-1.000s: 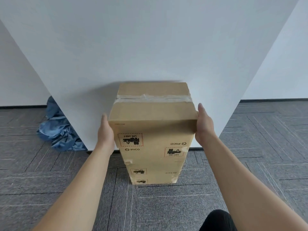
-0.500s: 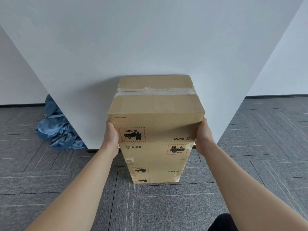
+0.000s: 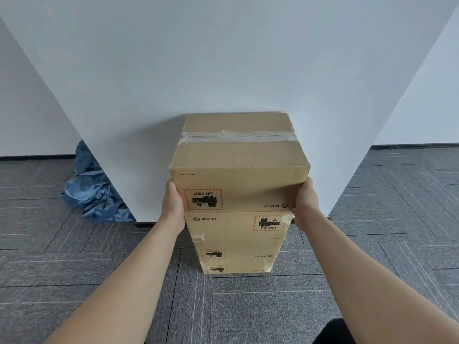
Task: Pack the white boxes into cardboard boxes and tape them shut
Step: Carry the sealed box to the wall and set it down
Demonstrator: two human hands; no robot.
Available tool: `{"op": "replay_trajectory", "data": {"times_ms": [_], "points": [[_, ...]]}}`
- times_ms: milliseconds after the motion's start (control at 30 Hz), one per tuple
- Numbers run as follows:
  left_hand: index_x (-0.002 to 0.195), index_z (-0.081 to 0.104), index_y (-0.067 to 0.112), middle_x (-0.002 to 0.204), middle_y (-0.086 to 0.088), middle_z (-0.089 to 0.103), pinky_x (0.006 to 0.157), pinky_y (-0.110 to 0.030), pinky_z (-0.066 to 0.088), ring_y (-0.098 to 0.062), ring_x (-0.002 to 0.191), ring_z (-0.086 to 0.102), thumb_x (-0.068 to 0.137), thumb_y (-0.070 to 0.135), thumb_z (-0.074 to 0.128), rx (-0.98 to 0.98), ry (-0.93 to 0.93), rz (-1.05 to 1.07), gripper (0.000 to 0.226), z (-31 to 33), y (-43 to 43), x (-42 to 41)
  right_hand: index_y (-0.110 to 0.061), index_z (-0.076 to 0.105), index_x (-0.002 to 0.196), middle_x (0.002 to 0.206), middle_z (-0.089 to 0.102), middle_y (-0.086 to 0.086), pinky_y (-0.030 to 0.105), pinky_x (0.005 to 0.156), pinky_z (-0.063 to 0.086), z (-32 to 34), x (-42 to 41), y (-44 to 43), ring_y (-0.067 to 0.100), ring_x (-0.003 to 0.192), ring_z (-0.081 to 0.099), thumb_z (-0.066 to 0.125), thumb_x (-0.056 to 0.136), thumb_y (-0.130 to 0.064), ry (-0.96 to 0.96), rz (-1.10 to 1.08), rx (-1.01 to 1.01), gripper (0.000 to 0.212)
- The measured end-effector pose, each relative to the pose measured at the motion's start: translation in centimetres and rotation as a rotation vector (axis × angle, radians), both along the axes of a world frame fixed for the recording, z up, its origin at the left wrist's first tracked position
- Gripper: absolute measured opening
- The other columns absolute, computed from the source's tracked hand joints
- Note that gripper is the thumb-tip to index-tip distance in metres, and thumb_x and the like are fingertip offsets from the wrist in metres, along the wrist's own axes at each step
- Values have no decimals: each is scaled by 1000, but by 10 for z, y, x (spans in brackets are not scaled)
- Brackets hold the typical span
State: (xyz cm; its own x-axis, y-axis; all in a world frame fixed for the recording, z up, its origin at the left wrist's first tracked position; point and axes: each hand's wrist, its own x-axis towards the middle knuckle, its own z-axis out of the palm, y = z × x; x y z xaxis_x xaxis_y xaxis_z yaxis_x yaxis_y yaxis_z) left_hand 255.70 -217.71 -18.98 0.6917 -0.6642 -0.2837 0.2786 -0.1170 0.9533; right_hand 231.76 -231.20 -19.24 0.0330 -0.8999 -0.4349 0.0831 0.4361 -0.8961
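Observation:
A tall stack of several brown cardboard boxes stands on the carpet against a white pillar. The top cardboard box is closed, with a strip of clear tape across its lid. My left hand lies flat against its left side, low down near the seam with the second box. My right hand presses the right side at the same height. The fingers of both hands run along the side walls and are mostly hidden. No white boxes are in view.
The white pillar rises right behind the stack. A heap of blue cloth lies on the floor at its left corner. Grey carpet tiles spread all round. A dark shape shows at the bottom edge.
Both hands have slid down from the top box's upper edge to the lower part of its sides. The stack now looks closer and larger.

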Motion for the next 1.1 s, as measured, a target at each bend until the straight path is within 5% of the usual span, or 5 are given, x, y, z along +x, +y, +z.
{"op": "replay_trajectory", "data": {"times_ms": [333,667,1100], "points": [[81,48,23,92,-6,62,83,-45,45,-24,91,57,100,39,21,8,7,-65,37,5,12,0,-24,56,84,91,60,2,38,83,43,5,-4,13,23,81,52,31,97,-47,3,24,5,37],[77,44,22,77,0,59,78,-40,44,-21,81,55,102,36,19,-7,29,18,38,2,5,-2,-25,53,79,82,55,-3,29,67,37,0,1,11,18,74,46,34,97,-43,-37,-33,24,31],[79,47,23,63,7,61,62,-28,44,-14,68,55,104,34,24,-31,65,8,36,7,11,-6,-25,53,79,86,55,-2,31,71,36,14,2,24,20,78,46,37,92,-51,-29,-67,72,33]]}}
